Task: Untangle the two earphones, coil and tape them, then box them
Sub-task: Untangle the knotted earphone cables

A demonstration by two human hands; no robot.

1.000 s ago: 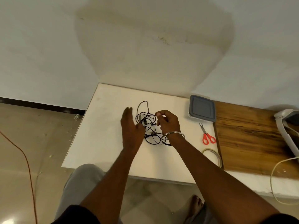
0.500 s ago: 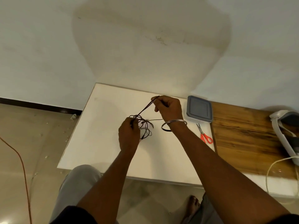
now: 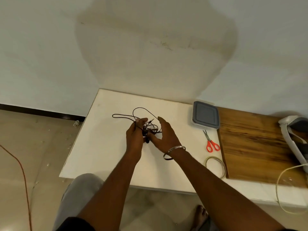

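Left hand (image 3: 135, 139) pinches the tangled earphones (image 3: 146, 125) over the table (image 3: 103, 147) centre; right hand (image 3: 164, 135) cups beside it, fingers spread. The cords look light, limp and snag-prone, so they are best taken at a plug or earbud, not mid-loop.

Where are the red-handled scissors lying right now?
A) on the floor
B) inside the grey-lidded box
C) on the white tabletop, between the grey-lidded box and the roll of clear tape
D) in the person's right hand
C: the red-handled scissors lie flat on the white tabletop, below the grey-lidded box and above the roll of clear tape.
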